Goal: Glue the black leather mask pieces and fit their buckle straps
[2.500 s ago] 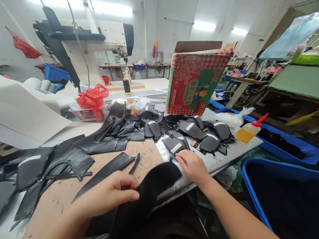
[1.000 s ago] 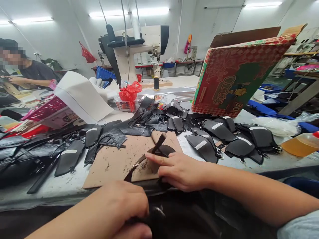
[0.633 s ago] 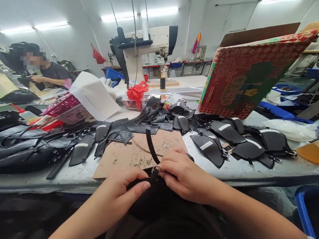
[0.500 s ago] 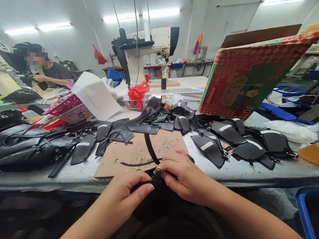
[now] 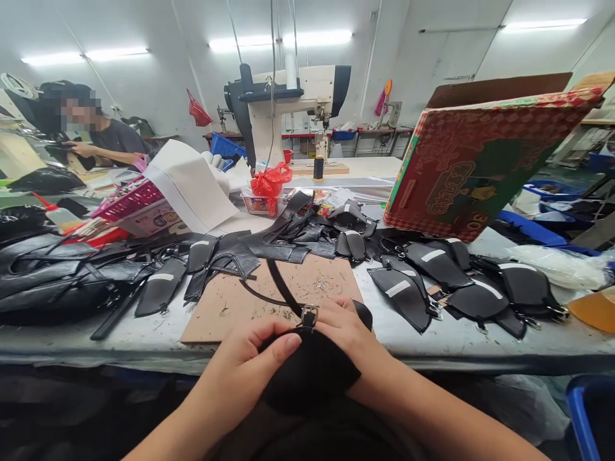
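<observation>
A black cup-shaped piece [image 5: 312, 371], leather-like and smooth on the side facing me, is held low at the table's front edge. My left hand [image 5: 259, 362] grips its upper left edge, thumb on top. From the other side my right hand [image 5: 346, 330] holds it, with some fingers hidden behind the piece. Between the hands a metal buckle [image 5: 309, 315] stands at the piece's top edge. A narrow black strap [image 5: 283, 287] runs from the buckle away over a brown board [image 5: 230, 310], whose surface is worn and littered with scraps.
Similar black cups [image 5: 403, 298] with pale strips and metal rings lie to the right. Black leather pieces [image 5: 57, 275] are heaped left. Behind stand a sewing machine [image 5: 269, 121], a black thread spool [image 5: 318, 168] and a tilted red carton [image 5: 461, 173]. Another person [image 5: 115, 141] works at far left.
The cup-shaped piece has turned so its smooth face shows between my hands. The buckle, earlier mostly covered by my right fingers, is now in plain sight. My left thumb lies on the piece.
</observation>
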Demonstrator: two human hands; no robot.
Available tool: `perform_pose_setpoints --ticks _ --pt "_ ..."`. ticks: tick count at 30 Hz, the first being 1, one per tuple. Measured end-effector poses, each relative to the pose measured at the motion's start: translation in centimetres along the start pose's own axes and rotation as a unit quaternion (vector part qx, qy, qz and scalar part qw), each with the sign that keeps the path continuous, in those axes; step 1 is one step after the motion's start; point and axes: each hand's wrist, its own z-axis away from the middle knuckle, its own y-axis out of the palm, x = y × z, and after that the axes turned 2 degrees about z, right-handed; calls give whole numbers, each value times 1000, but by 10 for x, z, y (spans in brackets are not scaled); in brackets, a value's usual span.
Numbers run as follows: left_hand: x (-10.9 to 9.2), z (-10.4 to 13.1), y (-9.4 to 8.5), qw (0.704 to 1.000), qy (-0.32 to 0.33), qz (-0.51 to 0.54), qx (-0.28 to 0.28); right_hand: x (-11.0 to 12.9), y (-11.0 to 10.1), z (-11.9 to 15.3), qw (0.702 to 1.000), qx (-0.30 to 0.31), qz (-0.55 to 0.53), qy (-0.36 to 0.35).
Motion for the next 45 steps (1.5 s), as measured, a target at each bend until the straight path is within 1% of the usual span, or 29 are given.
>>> perform_pose_setpoints --ticks 2,4,6,8,13,18,23,26,29,32,36,41,45 --pt "2 -4 0 1000 -13 4 -6 -3 4 1 999 -33 14 -9" --pt "4 -7 -2 1000 -21 8 -6 -5 4 2 999 -34 10 -2" --pt "6 -7 -4 1000 -19 1 -5 -5 2 4 1000 -22 -3 7" --pt "8 -6 -5 1000 -10 -24 4 -5 0 4 1000 -19 -14 15" --pt "11 -1 -5 994 8 -106 36 -3 0 4 994 -44 -87 55" --pt "10 -1 -6 989 15 -135 59 -1 -6 1 990 -9 -112 82" --pt "9 -2 -7 991 20 -115 71 2 -15 0 982 38 -153 102" --pt "9 -3 -9 990 19 -116 81 1 -16 1 980 45 -158 109" --pt "10 -3 -11 989 25 -116 82 -1 -14 2 980 34 -163 105" --pt "12 -2 -13 990 35 -114 77 -3 -11 3 983 21 -160 88" --pt "13 -2 -12 983 46 -163 74 -5 -8 4 987 9 -145 63" --pt "13 -4 -10 973 48 -218 61 -3 -9 5 989 -7 -132 73" --pt "12 -4 -9 969 38 -234 65 -3 -10 5 988 -8 -131 84"
